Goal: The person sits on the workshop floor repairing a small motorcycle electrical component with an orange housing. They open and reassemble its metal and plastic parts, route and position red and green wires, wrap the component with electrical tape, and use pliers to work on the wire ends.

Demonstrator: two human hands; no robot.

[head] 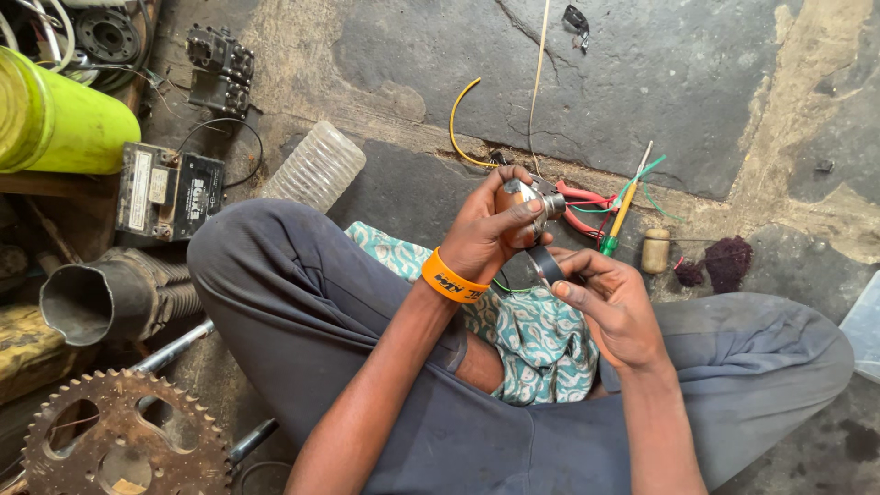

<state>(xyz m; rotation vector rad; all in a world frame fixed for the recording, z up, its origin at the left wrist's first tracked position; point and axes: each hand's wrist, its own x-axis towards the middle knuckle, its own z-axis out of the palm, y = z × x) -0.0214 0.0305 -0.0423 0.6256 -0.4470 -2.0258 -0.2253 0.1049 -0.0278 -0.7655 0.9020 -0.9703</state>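
My left hand (pixel 490 229) grips 1 small round metal part (pixel 536 203) above my lap. My right hand (pixel 610 307) pinches 1 roll of black tape (pixel 546 266) just below it. Red-handled pliers (pixel 582 209) and 1 screwdriver (pixel 621 213) lie on the stone floor (pixel 642 73) beyond.

the left hand (pixel 490 229) sits above the right hand (pixel 610 307), both over the lap. a metal part (pixel 532 197) is in the left hand, a tape roll (pixel 547 266) between the hands. pliers (pixel 582 209) and a screwdriver (pixel 621 215) lie just beyond. a sprocket (pixel 124 435) lies far left, a battery (pixel 170 192) behind it.
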